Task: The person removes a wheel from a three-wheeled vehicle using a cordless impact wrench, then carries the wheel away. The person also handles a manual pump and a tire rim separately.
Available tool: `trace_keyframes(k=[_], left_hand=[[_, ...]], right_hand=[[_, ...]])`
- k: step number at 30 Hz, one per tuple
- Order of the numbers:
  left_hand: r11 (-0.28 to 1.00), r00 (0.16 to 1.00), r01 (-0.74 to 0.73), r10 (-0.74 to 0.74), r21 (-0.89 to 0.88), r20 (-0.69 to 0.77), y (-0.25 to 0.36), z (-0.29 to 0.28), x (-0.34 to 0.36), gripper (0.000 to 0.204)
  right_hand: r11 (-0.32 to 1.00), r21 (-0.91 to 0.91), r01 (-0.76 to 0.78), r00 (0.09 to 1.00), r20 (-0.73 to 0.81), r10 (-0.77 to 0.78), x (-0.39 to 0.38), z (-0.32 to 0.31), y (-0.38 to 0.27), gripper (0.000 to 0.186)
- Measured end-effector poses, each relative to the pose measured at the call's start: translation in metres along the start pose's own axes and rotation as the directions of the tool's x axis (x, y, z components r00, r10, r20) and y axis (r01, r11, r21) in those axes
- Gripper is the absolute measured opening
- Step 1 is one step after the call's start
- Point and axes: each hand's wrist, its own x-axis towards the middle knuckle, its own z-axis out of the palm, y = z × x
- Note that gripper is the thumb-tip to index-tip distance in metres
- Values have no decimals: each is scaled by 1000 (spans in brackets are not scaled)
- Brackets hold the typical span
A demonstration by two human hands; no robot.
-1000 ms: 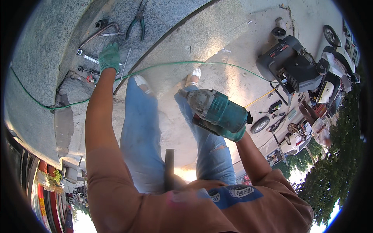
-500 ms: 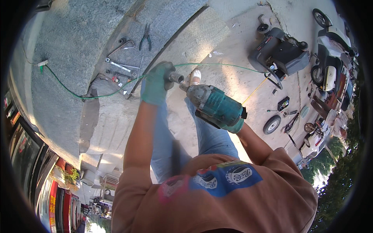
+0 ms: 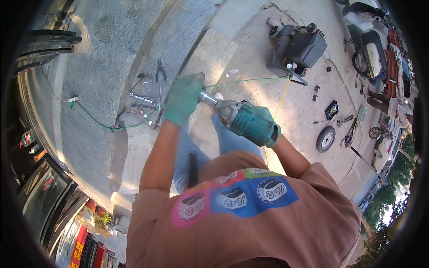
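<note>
My left hand, in a green knit glove, is closed around one end of a silver socket. The socket's other end meets the nose of a teal impact wrench, lined up with it; how far it sits on the drive cannot be seen. My right hand, gloved in green too, grips the rear of the impact wrench. Both hands are in front of my body, above my knees.
Pliers and a combination wrench lie on the stone step to the left. A green cord crosses the ground toward a black wheeled machine. Further right are a yellow hose, a loose wheel and parked scooters.
The gap between socket and impact wrench has closed; the two now meet end to end. My right hand has shifted left and up with the wrench. The whole view has turned slightly.
</note>
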Motion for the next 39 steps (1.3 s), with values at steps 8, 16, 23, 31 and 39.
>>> trace_keyframes(k=[8,16,23,31,39], left_hand=[[986,991,110,-98,-126,94,94,63,-38,32],[713,868,241,146,-659,475,129,99,-17,75],[812,837,198,151,-549,526,149,124,-28,87],[819,839,233,103,-524,535,157,135,-38,89],[852,842,143,162,-503,514,161,152,-42,81]], right_hand=[[874,-462,151,977,-63,-202,-53,-53,-32,30],[785,-515,343,820,-244,-518,-97,-91,-58,36],[857,-447,256,914,-178,-366,-110,-88,-43,33],[810,-443,383,809,-262,-526,-128,-97,-46,35],[813,-429,394,794,-287,-536,-138,-100,-40,40]])
